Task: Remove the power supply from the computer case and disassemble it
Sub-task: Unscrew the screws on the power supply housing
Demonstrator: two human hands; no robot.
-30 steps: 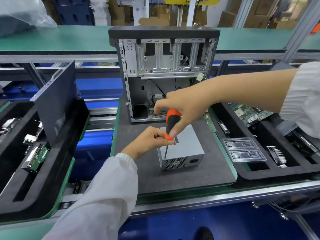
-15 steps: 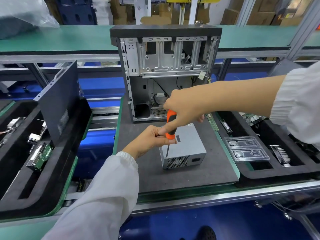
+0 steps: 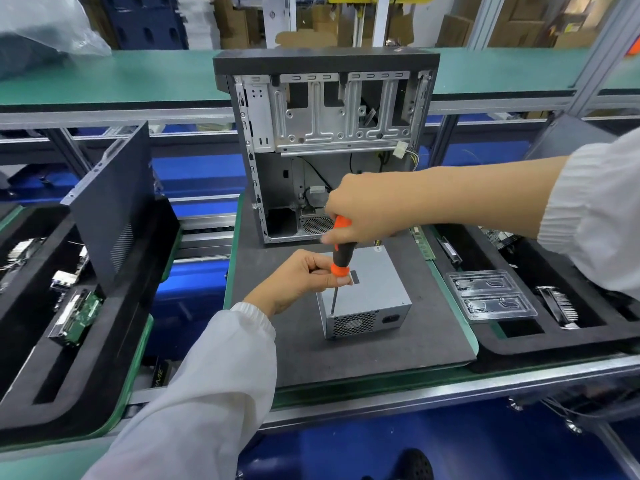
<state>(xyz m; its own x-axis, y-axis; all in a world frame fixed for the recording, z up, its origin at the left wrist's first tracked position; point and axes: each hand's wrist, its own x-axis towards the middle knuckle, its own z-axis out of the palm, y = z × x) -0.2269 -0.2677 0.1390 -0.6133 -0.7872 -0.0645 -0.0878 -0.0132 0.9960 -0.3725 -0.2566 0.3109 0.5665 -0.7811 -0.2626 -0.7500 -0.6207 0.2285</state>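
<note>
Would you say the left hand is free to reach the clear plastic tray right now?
Probably not: the left hand pinches the screwdriver over the power supply, and the right hand crosses toward the clear plastic tray.

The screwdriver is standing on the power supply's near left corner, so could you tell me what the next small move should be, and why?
Probably turn the screwdriver to loosen a screw there. Its shaft stands nearly upright with the tip at the top left edge of the power supply, the right hand grips the handle, and the left hand steadies its lower end. The screw itself is too small to see.
</note>
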